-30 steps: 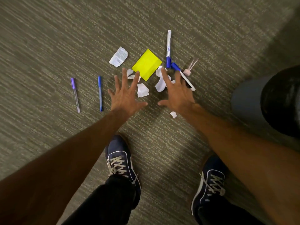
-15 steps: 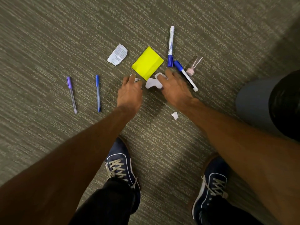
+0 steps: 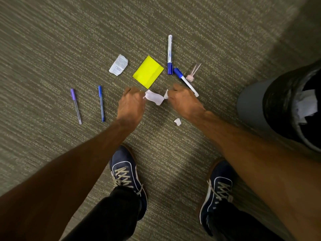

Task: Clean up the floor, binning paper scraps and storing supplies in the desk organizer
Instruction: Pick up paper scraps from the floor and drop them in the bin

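Moved: a sec ago both hands lay flat w/ fingers spread. Now they've closed inward & raked the white crumpled paper scraps (image 3: 153, 98) into one bunch btwn them.
Carpet: grey-green ribbed carpet (image 3: 52, 42); everything lies on it.
Bin: round grey waste bin (image 3: 250, 105) w/ black liner, at the person's right, white paper already inside.
L hand: left hand (image 3: 130, 103) curled, fingertips pinching the bunch's left end.
R hand: right hand (image 3: 182, 100) curled too, nipping a scrap at the right end.
Pad: square yellow sticky-note pad (image 3: 148, 71), just beyond the hands, untouched.
Markers: long white marker (image 3: 169, 54) & second white marker (image 3: 185, 82), both blue-capped, caps nearly meeting right of the pad. The second runs close past the R hand.
Pens: purple-capped clear pen (image 3: 75, 106) & slim blue pen (image 3: 101, 103), left of the L hand, apart.
Scraps, where: on the carpet btwn the hands, near side of the pad. A printed white slip (image 3: 118, 65) lies left of the pad & a tiny white bit (image 3: 177, 121) by the R wrist, both loose.
Scraps, handling: prob. near weightless, soft, crush easily. Bits could drop out, so best squeezed from both ends into one wad.
Scraps, look: white, torn edges, creased, somewhat blurred.
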